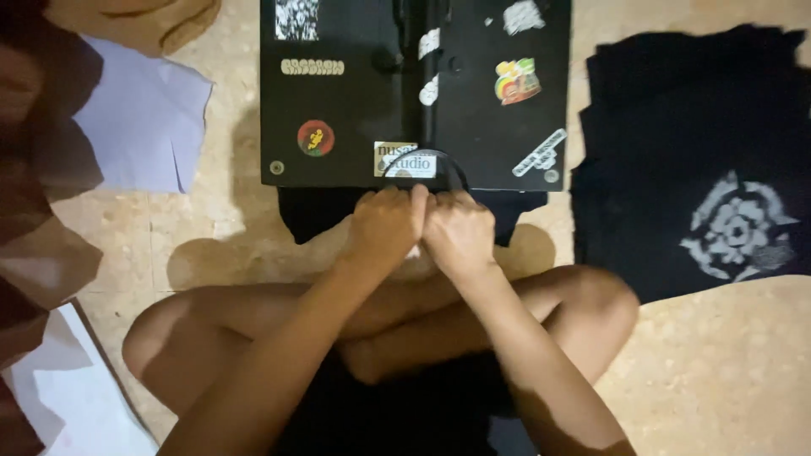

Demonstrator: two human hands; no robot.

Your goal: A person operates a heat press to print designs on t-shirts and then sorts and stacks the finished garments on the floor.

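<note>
Handle (420, 160) of the black press (355, 93) sits at its front edge; my left hand (384, 226) and right hand (460, 232) both clench it. Press looks closed, black cloth (312, 215) underneath.

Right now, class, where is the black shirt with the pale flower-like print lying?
In the head view, the black shirt lies flat on the floor at the right, beside the sticker-covered black press and beyond the person's right knee.
</note>
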